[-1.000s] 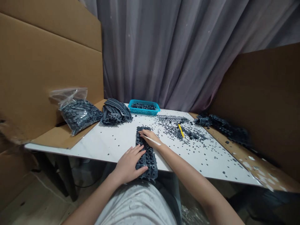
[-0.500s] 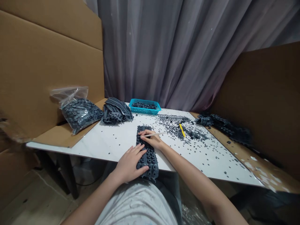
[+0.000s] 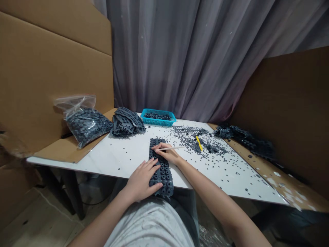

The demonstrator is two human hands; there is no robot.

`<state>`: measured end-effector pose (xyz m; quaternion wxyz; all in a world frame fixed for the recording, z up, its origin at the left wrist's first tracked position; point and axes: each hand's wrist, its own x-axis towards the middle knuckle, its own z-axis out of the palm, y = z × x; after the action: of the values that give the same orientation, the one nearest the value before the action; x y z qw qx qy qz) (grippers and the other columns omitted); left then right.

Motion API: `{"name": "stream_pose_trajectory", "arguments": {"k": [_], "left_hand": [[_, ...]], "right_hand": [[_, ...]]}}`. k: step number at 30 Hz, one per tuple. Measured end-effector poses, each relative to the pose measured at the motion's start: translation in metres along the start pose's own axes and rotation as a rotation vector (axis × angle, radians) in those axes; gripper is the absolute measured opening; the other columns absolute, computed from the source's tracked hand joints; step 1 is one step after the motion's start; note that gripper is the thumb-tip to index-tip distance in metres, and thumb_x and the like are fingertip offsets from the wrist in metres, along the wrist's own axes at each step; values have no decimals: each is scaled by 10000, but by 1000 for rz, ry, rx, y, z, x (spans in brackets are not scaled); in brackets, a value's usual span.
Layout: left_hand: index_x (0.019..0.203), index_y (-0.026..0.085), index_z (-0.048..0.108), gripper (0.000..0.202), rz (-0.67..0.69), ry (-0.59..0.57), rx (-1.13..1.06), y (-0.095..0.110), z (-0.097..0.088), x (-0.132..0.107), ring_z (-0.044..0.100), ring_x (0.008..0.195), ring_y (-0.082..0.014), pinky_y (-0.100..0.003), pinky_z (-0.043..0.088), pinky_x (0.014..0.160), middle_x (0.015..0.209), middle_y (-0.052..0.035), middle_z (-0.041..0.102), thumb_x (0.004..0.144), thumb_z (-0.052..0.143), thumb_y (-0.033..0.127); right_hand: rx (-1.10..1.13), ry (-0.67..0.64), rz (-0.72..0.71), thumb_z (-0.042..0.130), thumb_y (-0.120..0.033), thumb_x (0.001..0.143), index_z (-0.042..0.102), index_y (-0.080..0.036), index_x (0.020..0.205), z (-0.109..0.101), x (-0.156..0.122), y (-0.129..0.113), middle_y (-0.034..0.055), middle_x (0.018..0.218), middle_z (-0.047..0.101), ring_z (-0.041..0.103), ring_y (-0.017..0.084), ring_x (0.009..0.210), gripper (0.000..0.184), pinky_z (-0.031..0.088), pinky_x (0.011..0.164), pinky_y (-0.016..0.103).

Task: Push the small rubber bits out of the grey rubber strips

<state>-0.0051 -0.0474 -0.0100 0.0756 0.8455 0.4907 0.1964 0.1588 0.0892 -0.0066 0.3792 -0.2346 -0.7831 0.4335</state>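
Observation:
A dark grey rubber sheet (image 3: 164, 175) with rows of ring-shaped pieces lies lengthwise before me, its near end over the table's front edge. My left hand (image 3: 142, 180) rests on its left side, fingers spread across the rings. My right hand (image 3: 168, 154) is closed around a thin white stick (image 3: 172, 148), with the fingertips down at the sheet's upper part. The stick slants out to the right above the hand. Its working tip is hidden by my fingers or too small to make out.
Small dark scraps (image 3: 195, 144) are scattered over the white table (image 3: 120, 154), around a yellow-handled tool (image 3: 199, 143). At the back stand a blue basket (image 3: 158, 121) of dark pieces and a stack of perforated sheets (image 3: 127, 121). A filled clear bag (image 3: 87, 123) leans on cardboard at left.
The outer end of the white stick has swung slightly to the right and down. My left hand keeps its place on the sheet; the view has shifted very slightly.

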Motion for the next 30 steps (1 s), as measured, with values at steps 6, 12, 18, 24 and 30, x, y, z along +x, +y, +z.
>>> {"name": "stream_pose_trajectory", "arguments": {"k": [6, 12, 18, 24, 30], "left_hand": [[1337, 239, 427, 569, 14, 18, -8, -2, 2, 0, 291, 1349, -258, -473, 253, 1110, 1473, -47, 320, 846, 490, 520], [1339, 240, 422, 572, 16, 12, 10, -2, 2, 0, 293, 1348, -250, -464, 255, 1111, 1472, -43, 322, 851, 476, 533], [1341, 244, 418, 571, 20, 12, 1, -1, 1, 0, 284, 1353, -248, -454, 246, 1116, 1476, -38, 315, 852, 478, 533], [1345, 247, 418, 582, 9, 4, -8, -1, 0, 0, 279, 1354, -254, -465, 243, 1114, 1481, -42, 303, 845, 485, 536], [1339, 254, 428, 571, 8, 22, -30, -1, 1, -1, 295, 1347, -262, -473, 237, 1115, 1469, -49, 328, 839, 506, 517]], "right_hand": [[-196, -32, -85, 566, -349, 848, 585, -192, 843, 0, 0, 2, 92, 1001, 694, 653, 219, 958, 159, 509, 833, 380], [-460, -29, -142, 484, -252, 885, 587, -212, 889, -4, 7, 5, 72, 1043, 677, 622, 209, 991, 110, 479, 857, 356], [-445, 274, -38, 509, -306, 869, 570, -202, 867, -15, 8, 2, 87, 1005, 679, 625, 228, 974, 121, 463, 861, 379], [-12, -18, 59, 608, -407, 807, 582, -190, 822, -7, 0, -7, 84, 1003, 688, 634, 220, 986, 219, 488, 853, 390], [47, -63, 80, 645, -435, 771, 624, -181, 814, -3, -1, -9, 77, 966, 700, 642, 213, 952, 258, 492, 867, 399]]}}
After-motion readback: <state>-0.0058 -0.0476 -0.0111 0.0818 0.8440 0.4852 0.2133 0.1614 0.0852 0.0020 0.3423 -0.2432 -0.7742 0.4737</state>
